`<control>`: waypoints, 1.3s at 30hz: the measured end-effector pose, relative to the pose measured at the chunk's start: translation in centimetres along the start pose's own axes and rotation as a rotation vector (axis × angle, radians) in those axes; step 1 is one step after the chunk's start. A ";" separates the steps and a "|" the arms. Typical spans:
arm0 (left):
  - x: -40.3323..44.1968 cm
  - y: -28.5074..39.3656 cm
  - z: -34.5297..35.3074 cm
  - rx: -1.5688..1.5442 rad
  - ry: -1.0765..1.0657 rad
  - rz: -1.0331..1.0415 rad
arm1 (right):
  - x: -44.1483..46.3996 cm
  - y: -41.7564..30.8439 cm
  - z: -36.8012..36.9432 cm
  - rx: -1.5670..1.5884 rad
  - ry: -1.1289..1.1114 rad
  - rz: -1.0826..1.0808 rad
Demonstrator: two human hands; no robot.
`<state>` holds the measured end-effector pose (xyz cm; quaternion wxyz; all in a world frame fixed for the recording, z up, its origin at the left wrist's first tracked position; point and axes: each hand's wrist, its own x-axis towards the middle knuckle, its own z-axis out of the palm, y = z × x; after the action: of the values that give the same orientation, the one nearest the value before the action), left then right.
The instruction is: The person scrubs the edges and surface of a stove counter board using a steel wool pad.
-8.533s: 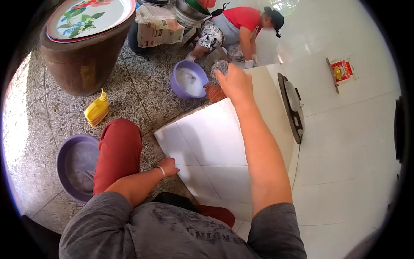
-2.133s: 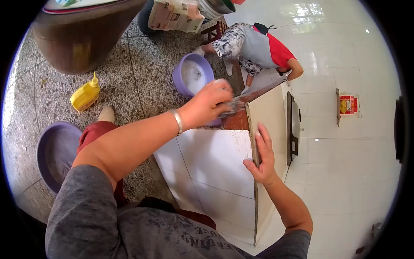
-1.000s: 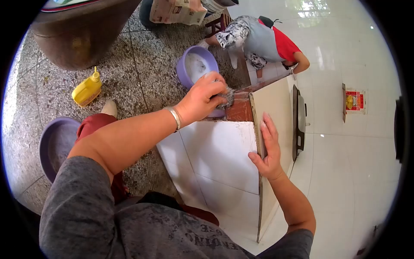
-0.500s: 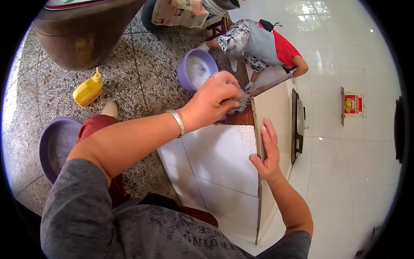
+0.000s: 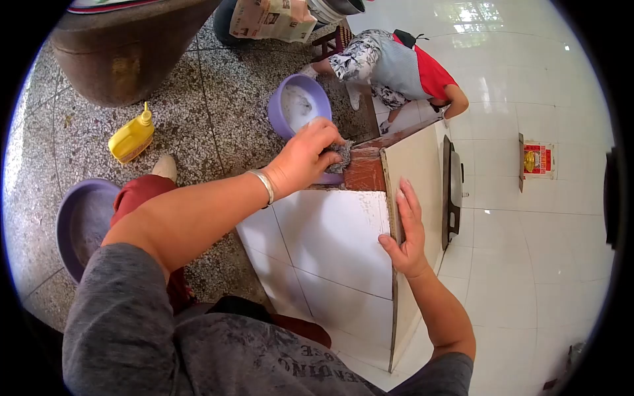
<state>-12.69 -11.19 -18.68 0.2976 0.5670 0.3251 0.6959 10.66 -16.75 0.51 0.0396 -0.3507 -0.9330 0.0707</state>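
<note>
Speckled floor (image 5: 173, 135) on one side, white tiled wall (image 5: 505, 270) on the other, with a cream-topped counter (image 5: 422, 153) jutting out between. Got a scrubber (image 5: 340, 160) clamped in the left hand (image 5: 300, 158), fingers and thumb curled round it, over at the left edge of the red strip (image 5: 366, 173), just past the white panel (image 5: 337, 244). Looks pressed on there, but can't tell how firmly. Also got the right hand (image 5: 411, 241) laid along the counter's edge above the panel: fingers straight and near each other, thumb stuck out apart, nothing gripped.

On the floor just beyond the scrubber, a purple basin (image 5: 275, 112) of suds. Plus a bit of purple under the left hand, too hidden to call. Further left, a yellow bottle (image 5: 131, 140), then a second basin (image 5: 64, 228) beside the knee (image 5: 140, 199). Up at the counter's far end, another person (image 5: 408, 69) bent over.

Now for the risks. Could easily lose the scrubber off that edge with soapy fingers, maybe splashing into the basin. Might scrape knuckles on the strip's edge from pushing too hard. Might scratch the finish with something so wiry. Could also knock the basin with a wide swing, or slip off the counter's edge from leaning too heavily on that flat right hand.
</note>
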 end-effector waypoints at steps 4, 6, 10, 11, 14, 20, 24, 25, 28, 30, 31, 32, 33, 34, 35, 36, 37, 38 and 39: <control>0.6 -0.1 -0.7 0.060 0.107 -0.057 | 0.0 0.0 0.1 0.008 0.010 -0.004; 1.5 -0.4 -1.1 0.066 0.213 -0.115 | 0.1 0.1 0.1 0.016 0.009 -0.005; 2.8 1.1 -0.6 0.044 0.277 0.039 | -0.1 0.0 0.1 0.027 0.011 0.006; 2.7 2.2 -0.1 0.023 0.239 0.178 | -0.1 -0.1 0.1 0.026 0.014 0.014; 1.4 4.8 1.6 0.075 0.118 0.287 | 0.1 0.0 0.1 0.015 0.017 -0.002; 2.1 5.2 1.8 0.122 0.085 0.279 | 0.1 0.1 0.0 0.005 0.027 -0.015; 2.2 4.7 1.5 0.152 0.085 0.253 | 0.1 0.2 0.0 0.003 0.029 -0.015; 2.3 4.7 1.3 0.198 0.053 0.340 | 0.2 0.2 -0.1 0.008 0.024 -0.011; 2.6 5.7 0.6 0.220 0.074 0.398 | 0.2 0.4 0.0 0.006 0.034 -0.030; 3.3 6.6 0.1 0.196 0.116 0.401 | 0.2 0.5 0.0 0.000 0.040 -0.032; 3.5 7.0 -0.1 0.171 0.159 0.399 | 0.1 0.5 0.0 -0.004 0.042 -0.035; 3.5 7.2 0.0 0.213 0.151 0.416 | 0.0 0.4 0.0 -0.001 0.046 -0.030; 3.1 7.2 0.5 0.214 0.144 0.416 | 0.0 0.3 0.0 0.005 0.045 -0.024; 2.5 6.9 1.3 0.231 0.102 0.411 | 0.2 0.3 0.0 0.010 0.041 -0.021; 2.1 6.5 2.0 0.247 0.062 0.408 | 0.3 0.3 0.0 0.010 0.043 -0.021; 2.1 6.5 2.2 0.237 0.092 0.425 | 0.3 0.3 -0.1 0.004 0.045 -0.027; 2.0 6.5 2.5 0.233 0.089 0.426 | 0.2 0.2 -0.1 -0.002 0.046 -0.030; 1.8 6.5 2.7 0.255 0.106 0.434 | 0.0 0.2 -0.1 -0.002 0.047 -0.025; 1.7 6.5 2.9 0.278 0.126 0.442 | 0.1 0.2 0.0 0.005 0.050 -0.027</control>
<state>-10.42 -13.46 -12.14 0.0368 0.6152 0.3039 0.7265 10.76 -16.51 0.49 0.0646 -0.3397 -0.9361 0.0638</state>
